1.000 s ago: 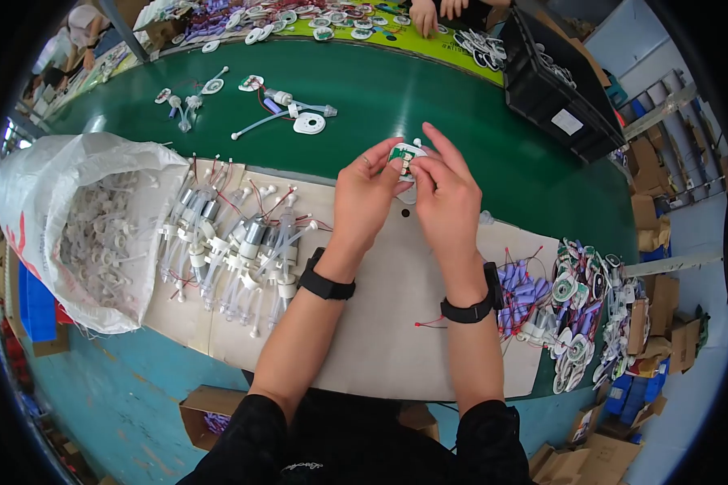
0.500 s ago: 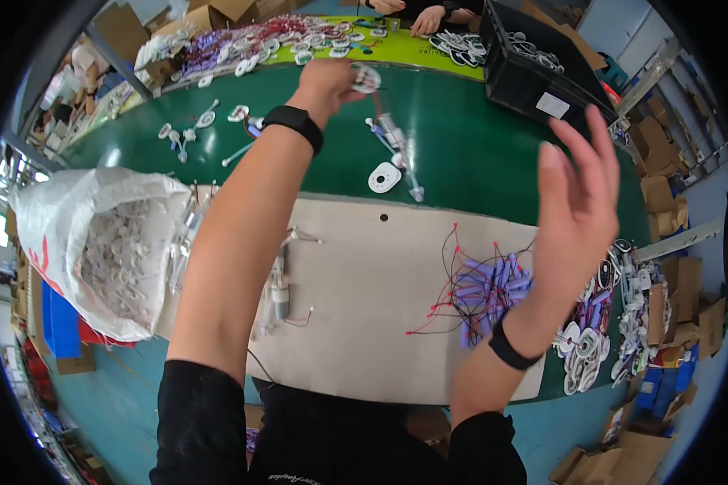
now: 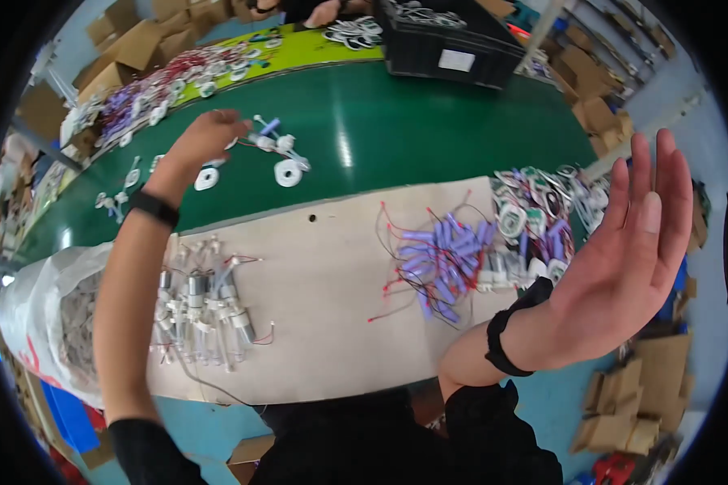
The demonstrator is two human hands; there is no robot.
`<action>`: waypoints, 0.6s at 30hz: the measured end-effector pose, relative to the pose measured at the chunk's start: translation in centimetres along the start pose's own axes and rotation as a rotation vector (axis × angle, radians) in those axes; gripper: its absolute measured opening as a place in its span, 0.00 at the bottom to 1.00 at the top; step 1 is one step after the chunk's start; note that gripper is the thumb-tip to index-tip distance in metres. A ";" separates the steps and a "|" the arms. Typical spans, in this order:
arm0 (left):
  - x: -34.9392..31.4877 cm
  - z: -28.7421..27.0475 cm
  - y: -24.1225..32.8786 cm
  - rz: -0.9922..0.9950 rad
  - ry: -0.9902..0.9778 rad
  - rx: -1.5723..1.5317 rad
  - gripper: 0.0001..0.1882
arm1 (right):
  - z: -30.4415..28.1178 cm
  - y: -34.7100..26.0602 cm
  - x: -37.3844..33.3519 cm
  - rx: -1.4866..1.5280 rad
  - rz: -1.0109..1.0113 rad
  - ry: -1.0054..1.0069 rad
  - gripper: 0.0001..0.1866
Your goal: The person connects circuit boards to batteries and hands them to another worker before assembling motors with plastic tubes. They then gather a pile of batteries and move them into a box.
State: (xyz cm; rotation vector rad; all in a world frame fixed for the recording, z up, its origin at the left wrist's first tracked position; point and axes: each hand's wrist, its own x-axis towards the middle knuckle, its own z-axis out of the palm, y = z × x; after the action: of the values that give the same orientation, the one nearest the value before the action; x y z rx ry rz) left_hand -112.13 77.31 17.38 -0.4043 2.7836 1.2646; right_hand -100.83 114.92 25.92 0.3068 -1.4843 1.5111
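My left hand (image 3: 210, 137) reaches over the green tabletop, its fingers blurred and partly hidden. Just beyond its fingertips lies a small assembly with a purple cylindrical cell (image 3: 270, 127) and a white ring-shaped part (image 3: 288, 172). A white round part (image 3: 207, 179) rests below that hand. Whether the fingers grip anything is unclear. My right hand (image 3: 635, 250) is raised at the right, fingers stretched out, holding nothing. To its left, a heap of purple cells with red-tipped wires (image 3: 445, 259) sits on the beige board (image 3: 323, 323). Clear tubes with metal motor-like cylinders (image 3: 206, 303) lie at the board's left.
A white sack of small parts (image 3: 36, 311) stands at the left. White round parts and wires (image 3: 534, 214) are piled right of the board. A black crate (image 3: 453, 52) stands at the far side, near another person's hand (image 3: 323, 14) and a yellow-green mat (image 3: 299, 50).
The view has swung to the right. My left hand no longer shows the white round part it held, which now seems among the parts on the tabletop. The right hand stays raised and open.
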 end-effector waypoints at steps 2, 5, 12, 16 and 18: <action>-5.7 2.3 4.4 0.181 -0.281 0.080 0.37 | -3.3 -1.5 1.0 0.067 0.015 -0.076 0.24; -13.2 6.0 4.6 0.356 -0.466 0.221 0.43 | -5.9 -0.7 0.5 0.052 0.287 -0.392 0.24; -16.1 16.0 6.4 0.517 -0.522 0.612 0.72 | -12.2 4.4 -13.7 -0.602 0.367 -0.948 0.32; -15.0 20.6 6.3 0.605 -0.613 0.652 0.78 | -8.4 9.9 -15.9 -0.747 0.175 -0.709 0.30; -14.5 22.8 5.6 0.673 -0.531 0.611 0.74 | -7.2 11.9 -16.7 -0.959 0.049 -0.783 0.30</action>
State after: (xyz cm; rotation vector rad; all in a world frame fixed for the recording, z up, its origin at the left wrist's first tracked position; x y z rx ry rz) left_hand -100.83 100.92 8.69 0.8245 2.6690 0.3826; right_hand -98.17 116.22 4.46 0.2785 -2.6488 0.5446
